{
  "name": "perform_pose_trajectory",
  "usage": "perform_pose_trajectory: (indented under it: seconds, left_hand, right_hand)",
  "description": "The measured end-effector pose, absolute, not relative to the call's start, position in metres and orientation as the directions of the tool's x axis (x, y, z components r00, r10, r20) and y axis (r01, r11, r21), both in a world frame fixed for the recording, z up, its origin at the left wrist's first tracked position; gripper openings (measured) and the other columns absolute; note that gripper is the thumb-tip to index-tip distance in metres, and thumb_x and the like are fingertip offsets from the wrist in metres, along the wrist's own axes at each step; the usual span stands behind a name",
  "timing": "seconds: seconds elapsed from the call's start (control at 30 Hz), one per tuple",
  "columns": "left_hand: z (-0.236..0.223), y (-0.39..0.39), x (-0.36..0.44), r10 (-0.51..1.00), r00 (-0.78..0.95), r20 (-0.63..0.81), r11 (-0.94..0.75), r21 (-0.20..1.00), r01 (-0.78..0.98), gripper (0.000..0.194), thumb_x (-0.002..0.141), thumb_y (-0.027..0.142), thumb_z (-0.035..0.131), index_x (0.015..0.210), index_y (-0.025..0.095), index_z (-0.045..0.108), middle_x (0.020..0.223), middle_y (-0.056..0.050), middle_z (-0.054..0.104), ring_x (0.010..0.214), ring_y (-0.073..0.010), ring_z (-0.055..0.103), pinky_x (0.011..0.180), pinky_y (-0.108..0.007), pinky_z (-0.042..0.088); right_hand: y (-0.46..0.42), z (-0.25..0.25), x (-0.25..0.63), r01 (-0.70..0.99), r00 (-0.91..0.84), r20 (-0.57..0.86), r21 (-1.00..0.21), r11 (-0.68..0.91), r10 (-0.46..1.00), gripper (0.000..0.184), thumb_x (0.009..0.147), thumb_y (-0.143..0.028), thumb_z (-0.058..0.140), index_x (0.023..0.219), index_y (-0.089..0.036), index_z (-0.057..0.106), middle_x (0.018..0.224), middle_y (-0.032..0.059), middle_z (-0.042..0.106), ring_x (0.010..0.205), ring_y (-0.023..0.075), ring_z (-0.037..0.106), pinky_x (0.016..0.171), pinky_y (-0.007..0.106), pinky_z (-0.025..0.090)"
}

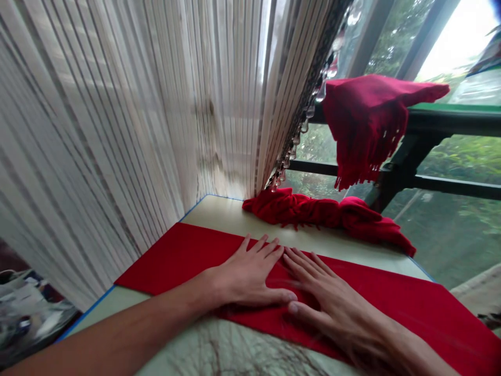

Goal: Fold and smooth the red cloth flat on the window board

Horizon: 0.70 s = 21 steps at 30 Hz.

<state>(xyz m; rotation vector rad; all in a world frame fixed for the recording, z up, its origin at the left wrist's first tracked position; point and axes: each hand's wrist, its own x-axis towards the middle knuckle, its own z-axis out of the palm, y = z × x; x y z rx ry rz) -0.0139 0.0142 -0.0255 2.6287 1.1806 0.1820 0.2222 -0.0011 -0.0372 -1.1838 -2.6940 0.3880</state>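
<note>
A flat red cloth (172, 261) lies spread as a long band across the pale tabletop (219, 211). My left hand (250, 274) rests palm down on it, fingers stretched out and together. My right hand (324, 292) lies flat beside it, fingers spread, the fingertips of both hands almost touching. Neither hand holds anything. Behind them a crumpled red scarf (324, 213) with fringe lies bunched at the table's far edge.
A white sheer curtain (117, 120) with a beaded edge hangs along the left and back of the table. Another red fringed scarf (368, 122) hangs over a dark window railing (450, 122) at the upper right. The table's blue-trimmed edge runs at the left.
</note>
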Motion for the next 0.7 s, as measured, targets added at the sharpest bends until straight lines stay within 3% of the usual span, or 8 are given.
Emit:
perform_pose_trajectory:
  seconds: [0.13, 0.37, 0.7]
  left_hand:
    - [-0.028, 0.015, -0.015, 0.740, 0.672, 0.020, -0.649, 0.284, 0.706, 0.105, 0.086, 0.086, 0.031, 0.159, 0.013, 0.017, 0.164, -0.012, 0.018, 0.153, -0.0325, 0.005, 0.122, -0.060, 0.003]
    - [-0.026, 0.014, -0.015, 0.738, 0.675, 0.013, -0.648, 0.297, 0.702, 0.108, 0.084, 0.089, 0.030, 0.160, 0.014, 0.016, 0.165, -0.012, 0.017, 0.153, -0.0324, 0.006, 0.121, -0.060, 0.000]
    - [-0.023, 0.015, -0.015, 0.738, 0.675, 0.004, -0.645, 0.297, 0.704, 0.104, 0.085, 0.088, 0.032, 0.160, 0.017, 0.017, 0.165, -0.012, 0.017, 0.153, -0.0327, 0.006, 0.121, -0.060, 0.001]
  right_hand:
    - [-0.002, -0.035, 0.220, 0.714, -0.660, 0.036, -0.280, 0.642, 0.750, 0.087, 0.089, -0.066, 0.056, 0.157, -0.029, 0.016, 0.164, 0.0040, 0.019, 0.152, 0.0299, 0.012, 0.125, 0.056, 0.011]
    - [-0.002, -0.029, 0.220, 0.724, -0.663, -0.015, -0.270, 0.635, 0.749, 0.109, 0.079, -0.076, 0.062, 0.157, -0.027, 0.004, 0.165, 0.0055, 0.015, 0.152, 0.0314, 0.010, 0.125, 0.056, 0.009]
    - [0.001, -0.034, 0.232, 0.700, -0.675, 0.033, -0.288, 0.654, 0.737, 0.110, 0.077, -0.074, 0.067, 0.157, -0.026, 0.010, 0.165, 0.0085, 0.014, 0.151, 0.0344, 0.012, 0.124, 0.058, 0.011]
